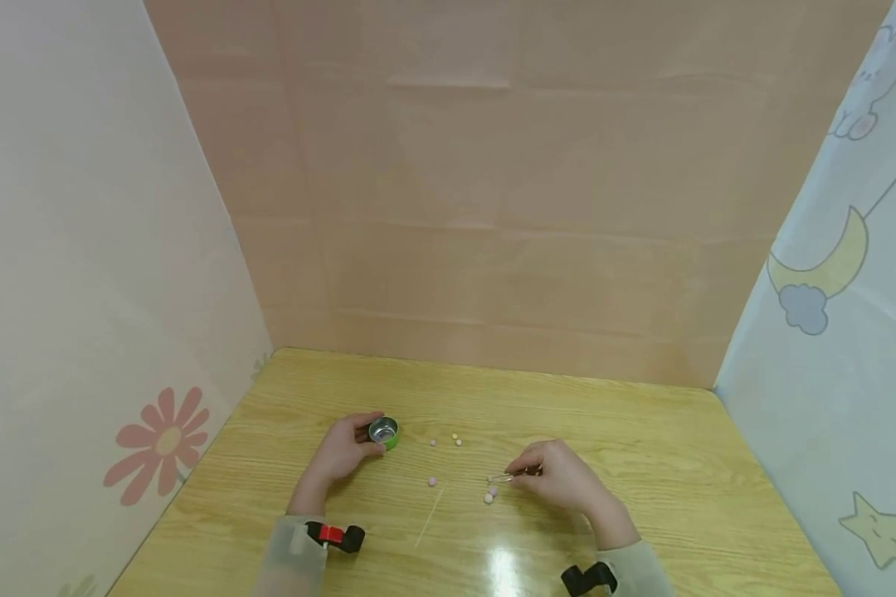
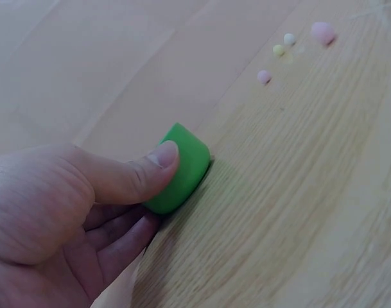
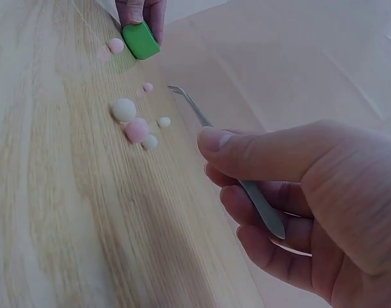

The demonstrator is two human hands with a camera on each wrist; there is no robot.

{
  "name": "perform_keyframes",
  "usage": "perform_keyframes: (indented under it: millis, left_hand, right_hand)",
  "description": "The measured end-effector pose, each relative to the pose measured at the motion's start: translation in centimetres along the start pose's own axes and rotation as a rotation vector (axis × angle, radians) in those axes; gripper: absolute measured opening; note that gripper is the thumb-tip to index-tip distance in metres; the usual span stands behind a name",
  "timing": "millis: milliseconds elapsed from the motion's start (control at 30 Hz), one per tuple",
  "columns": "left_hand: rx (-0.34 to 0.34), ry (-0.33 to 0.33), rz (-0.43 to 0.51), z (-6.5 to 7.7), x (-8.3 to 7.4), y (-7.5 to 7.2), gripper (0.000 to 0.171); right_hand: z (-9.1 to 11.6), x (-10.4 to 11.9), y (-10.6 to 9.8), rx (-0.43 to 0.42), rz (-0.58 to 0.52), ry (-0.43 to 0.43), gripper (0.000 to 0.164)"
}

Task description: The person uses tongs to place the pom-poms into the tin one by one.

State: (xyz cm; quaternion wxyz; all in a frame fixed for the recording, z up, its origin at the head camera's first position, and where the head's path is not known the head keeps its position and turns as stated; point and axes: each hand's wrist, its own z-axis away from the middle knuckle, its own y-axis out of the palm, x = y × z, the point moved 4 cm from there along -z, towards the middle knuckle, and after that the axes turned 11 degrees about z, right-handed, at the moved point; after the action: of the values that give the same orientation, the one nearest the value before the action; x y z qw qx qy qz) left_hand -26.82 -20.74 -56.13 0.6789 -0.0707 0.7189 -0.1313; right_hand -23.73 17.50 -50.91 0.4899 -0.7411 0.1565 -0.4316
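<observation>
1. Holding the left hand [image 1: 346,448] and the right hand [image 1: 560,475] well apart over a wood-grained bench [image 1: 642,448].
2. Gripping a green cup [image 2: 190,168] in the left hand, thumb against the wall and fingers curled behind.
3. Showing the cup's shiny silver inside in the head view, mouth up, left of several little balls; impossible to tell contact between base and bench.
4. Pinching silver tweezers [image 3: 262,206] in the right hand, between thumb and fingers, bent tips pointing leftward in the head view.
5. Hovering with those tips near a pink ball [image 1: 493,492] and a pale ball [image 1: 489,498], lying close together; impossible to tell any touch by the tips.
6. Showing, between cup and tweezers, a lone pink ball [image 1: 431,481] and, farther back, a small pink ball [image 1: 432,443], plus a tiny yellow ball [image 1: 455,436] just beside a small pale ball [image 1: 459,443].
7. Marked nearer the person by a thin pale line [image 1: 430,515] on the bench.
8. Backed by a brown sheet [image 1: 493,191].
</observation>
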Motion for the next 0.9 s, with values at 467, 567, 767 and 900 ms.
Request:
perform_keyframes:
  millis: [467,567,767,900]
  left_hand:
    - [0.002,-0.002,0.006,0.0,0.2,-0.1,0.058]
    - [0.008,-0.004,-0.006,0.0,0.2,0.0,0.058]
    - [0.010,-0.013,-0.015,0.0,0.0,-0.1,0.058]
    - [0.007,-0.014,-0.003,0.0,-0.2,-0.1,0.058]
  right_hand:
    - [0.9,-0.4,0.2,0.015,0.051,-0.006,0.009]
    - [1.2,-0.6,0.1,0.007,0.063,0.011,0.010]
    - [1.3,-0.8,0.0,0.009,0.073,0.018,0.010]
    - [1.1,-0.8,0.1,0.029,0.058,0.011,0.010]
